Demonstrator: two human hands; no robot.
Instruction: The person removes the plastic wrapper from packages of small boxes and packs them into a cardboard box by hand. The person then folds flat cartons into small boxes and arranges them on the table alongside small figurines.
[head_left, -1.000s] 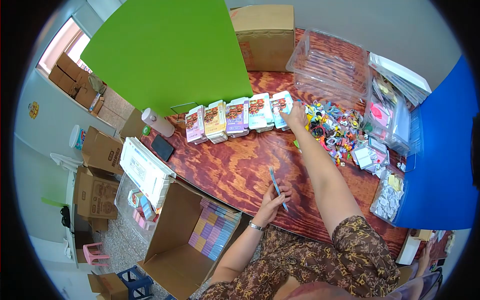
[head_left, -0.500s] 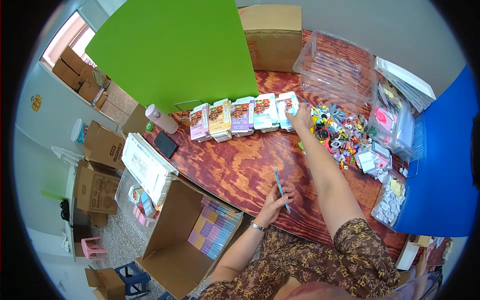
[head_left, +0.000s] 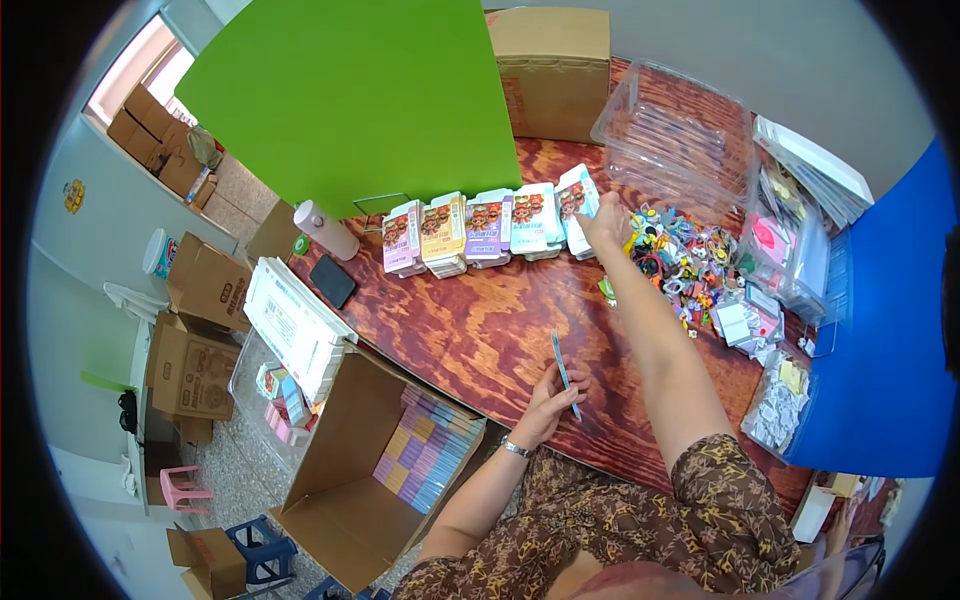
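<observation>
My left hand (head_left: 547, 405), with a metal watch on its wrist, is closed on a thin flat carton (head_left: 563, 365), seen edge-on above the table. My right hand (head_left: 606, 226) reaches to the far end of a row of carton stacks. Its fingers grip the right edge of a light-blue flat carton (head_left: 573, 200), which lies tilted on the last stack; the fingertips are partly hidden. Left of it stand another light-blue stack (head_left: 535, 210), a purple stack (head_left: 487, 222), a yellow stack (head_left: 443, 228) and a pink stack (head_left: 401, 238), all with printed fronts.
A heap of small colourful trinkets (head_left: 685, 260) lies right of my forearm. Clear plastic bins (head_left: 675, 130) stand behind. A phone (head_left: 332, 282) and pink bottle (head_left: 328, 232) are at left. Below the table edge, an open cardboard box (head_left: 335, 480) holds rows of cartons.
The top carton on the last stack has tilted and shifted slightly under my right hand. My left hand keeps its carton in nearly the same place. The view has shifted a little.
</observation>
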